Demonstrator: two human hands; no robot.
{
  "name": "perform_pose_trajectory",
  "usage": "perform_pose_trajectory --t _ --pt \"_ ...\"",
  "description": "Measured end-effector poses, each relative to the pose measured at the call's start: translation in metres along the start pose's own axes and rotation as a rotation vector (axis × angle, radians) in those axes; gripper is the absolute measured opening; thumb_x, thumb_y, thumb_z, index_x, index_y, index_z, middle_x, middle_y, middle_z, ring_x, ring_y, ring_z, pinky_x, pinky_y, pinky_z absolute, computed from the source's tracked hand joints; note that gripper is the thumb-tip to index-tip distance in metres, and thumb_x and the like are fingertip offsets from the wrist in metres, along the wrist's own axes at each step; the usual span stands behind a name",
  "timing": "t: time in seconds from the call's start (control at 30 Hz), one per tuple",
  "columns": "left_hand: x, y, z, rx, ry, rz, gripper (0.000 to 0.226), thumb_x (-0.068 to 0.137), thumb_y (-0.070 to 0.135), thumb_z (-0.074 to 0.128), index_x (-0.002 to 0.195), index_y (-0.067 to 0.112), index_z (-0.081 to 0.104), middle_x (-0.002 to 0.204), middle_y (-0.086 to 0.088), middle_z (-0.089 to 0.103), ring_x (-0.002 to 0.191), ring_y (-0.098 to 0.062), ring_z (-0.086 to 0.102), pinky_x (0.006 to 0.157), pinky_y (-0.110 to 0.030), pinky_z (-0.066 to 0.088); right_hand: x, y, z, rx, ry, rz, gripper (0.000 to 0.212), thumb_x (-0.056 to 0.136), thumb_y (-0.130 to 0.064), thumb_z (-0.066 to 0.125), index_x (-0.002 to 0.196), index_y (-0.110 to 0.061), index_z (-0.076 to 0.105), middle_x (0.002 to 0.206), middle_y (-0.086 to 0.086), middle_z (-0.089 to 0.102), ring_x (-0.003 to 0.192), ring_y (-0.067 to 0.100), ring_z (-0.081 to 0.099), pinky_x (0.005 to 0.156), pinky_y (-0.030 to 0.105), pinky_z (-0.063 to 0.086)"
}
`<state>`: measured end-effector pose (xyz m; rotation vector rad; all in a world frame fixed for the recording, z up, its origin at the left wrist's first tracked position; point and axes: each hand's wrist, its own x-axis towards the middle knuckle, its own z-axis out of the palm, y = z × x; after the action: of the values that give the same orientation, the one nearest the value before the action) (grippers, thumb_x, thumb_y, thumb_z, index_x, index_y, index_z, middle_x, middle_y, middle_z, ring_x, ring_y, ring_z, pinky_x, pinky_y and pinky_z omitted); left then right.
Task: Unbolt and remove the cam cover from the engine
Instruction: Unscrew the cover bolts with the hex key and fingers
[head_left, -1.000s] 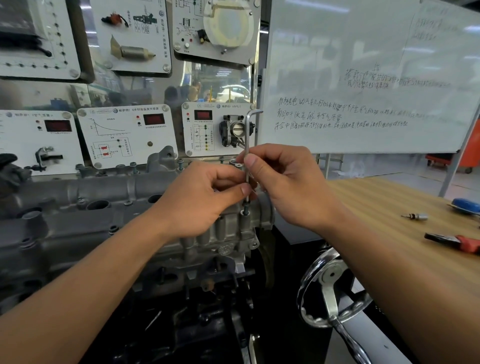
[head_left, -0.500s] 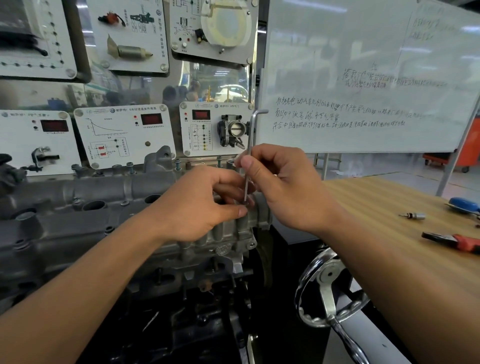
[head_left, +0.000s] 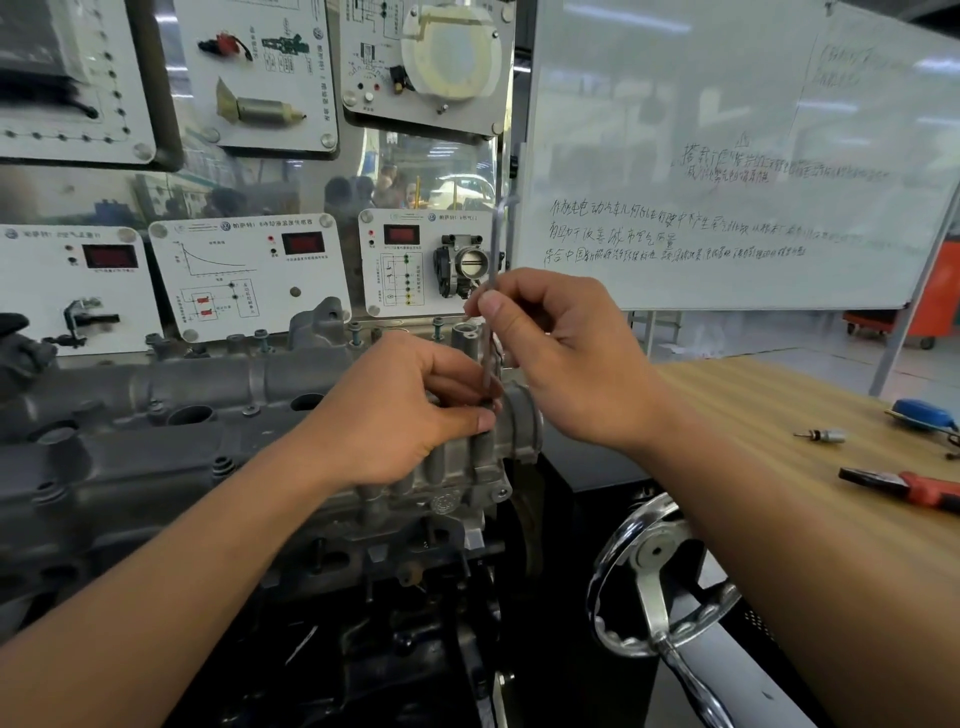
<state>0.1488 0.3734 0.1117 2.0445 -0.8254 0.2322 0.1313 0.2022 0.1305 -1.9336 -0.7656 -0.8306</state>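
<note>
several bolts (head_left: 355, 332) stand raised along the far edge of the cam cover (head_left: 208, 384), which sits on the engine (head_left: 395, 525), so unbolting looks partly done, lifting not yet. right hand (head_left: 561, 358) pinches the hex key (head_left: 493, 249) shaft above the cover's right end; left hand (head_left: 395, 415) pinches its lower end. the bolt under the key tip is hidden by fingers.

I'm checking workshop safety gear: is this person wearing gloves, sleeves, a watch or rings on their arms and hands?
No. The left hand and right hand are bare: no gloves, no ring visible. The left forearm and right forearm are uncovered to the frame edge, with no sleeve, watch or wristband in view.
</note>
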Motion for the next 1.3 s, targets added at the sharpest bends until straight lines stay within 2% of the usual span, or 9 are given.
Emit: perform_pose_trajectory --t 0.17,0.27,0.43,0.57,0.73,0.93,1.03,1.17,1.3 --pt "-0.003 0.004 -0.02 -0.062 -0.065 0.042 0.03 0.084 0.011 0.076 0.112 0.02 0.072 0.102 0.009 0.077 0.1 -0.005 0.071 0.092 -0.022 0.055 0.006 -0.006 0.007 0.11 0.039 0.012 0.022 0.101 -0.015 0.054 0.089 -0.003 0.068 0.059 -0.008 0.052 0.057 0.006 0.05 0.056 0.019 0.042" --pt "-0.01 0.003 -0.045 -0.046 -0.036 0.1 0.024 0.09 0.006 0.07 0.11 0.018 0.073 0.105 0.006 0.077 0.103 -0.009 0.071 0.097 -0.021 0.051 0.011 -0.012 0.02 0.056 -0.104 -0.024 0.027 0.101 -0.015 0.054 0.078 -0.008 0.065 0.064 0.005 0.059 0.061 0.018 0.056 0.06 0.034 0.049" --pt "-0.029 -0.013 -0.072 0.029 0.0 0.064 0.02 0.093 0.005 0.065 0.11 0.012 0.074 0.105 0.002 0.078 0.103 -0.015 0.073 0.099 -0.03 0.053 0.027 -0.019 0.045 0.017 -0.327 -0.014 0.029 0.101 -0.016 0.055 0.075 -0.008 0.065 0.062 -0.004 0.061 0.057 0.012 0.055 0.057 0.03 0.046" --pt "-0.042 -0.022 -0.073 0.049 0.01 0.022 0.014 0.09 0.02 0.069 0.101 0.023 0.077 0.096 0.008 0.078 0.096 -0.009 0.074 0.095 -0.023 0.053 0.028 -0.014 0.056 -0.01 -0.424 -0.027 0.029 0.101 -0.016 0.054 0.078 -0.003 0.064 0.065 0.006 0.064 0.06 0.022 0.057 0.062 0.037 0.049" --pt "-0.036 -0.024 -0.07 0.034 -0.022 -0.025 0.011 0.088 0.019 0.073 0.098 0.02 0.079 0.092 0.006 0.079 0.093 -0.008 0.074 0.094 -0.023 0.054 0.024 -0.004 0.055 0.064 -0.371 -0.009 0.028 0.102 -0.016 0.053 0.082 0.0 0.064 0.071 0.017 0.064 0.067 0.035 0.061 0.067 0.055 0.051" --pt "-0.039 -0.028 -0.069 0.029 -0.02 -0.002 0.012 0.085 0.022 0.076 0.096 0.019 0.079 0.089 0.007 0.079 0.09 -0.009 0.075 0.096 -0.022 0.052 0.021 -0.003 0.056 0.142 -0.357 -0.028 0.027 0.099 -0.019 0.053 0.082 -0.001 0.065 0.07 0.019 0.063 0.065 0.04 0.058 0.062 0.055 0.05" --pt "-0.041 -0.029 -0.068 0.051 -0.007 0.027 0.011 0.083 0.022 0.077 0.094 0.02 0.079 0.087 0.009 0.078 0.086 -0.007 0.075 0.089 -0.018 0.054 0.02 -0.002 0.057 0.18 -0.36 -0.046 0.029 0.096 -0.023 0.055 0.077 -0.003 0.065 0.066 0.021 0.061 0.061 0.04 0.056 0.058 0.056 0.047" --pt "-0.042 -0.027 -0.064 0.066 0.034 0.048 0.017 0.08 0.027 0.079 0.095 0.019 0.078 0.085 0.008 0.078 0.084 -0.009 0.075 0.086 -0.024 0.057 0.019 -0.003 0.058 0.261 -0.304 -0.088 0.015 0.091 -0.022 0.07 0.077 -0.024 0.07 0.077 0.016 0.071 0.07 0.04 0.065 0.065 0.057 0.053" --pt "-0.042 -0.027 -0.062 0.111 0.088 0.054 0.02 0.077 0.034 0.08 0.084 0.017 0.074 0.076 0.004 0.076 0.074 -0.014 0.073 0.082 -0.031 0.057 0.019 0.002 0.06 0.311 -0.215 -0.05 0.017 0.082 -0.021 0.077 0.084 -0.005 0.074 0.077 0.013 0.073 0.07 0.037 0.067 0.066 0.049 0.057"
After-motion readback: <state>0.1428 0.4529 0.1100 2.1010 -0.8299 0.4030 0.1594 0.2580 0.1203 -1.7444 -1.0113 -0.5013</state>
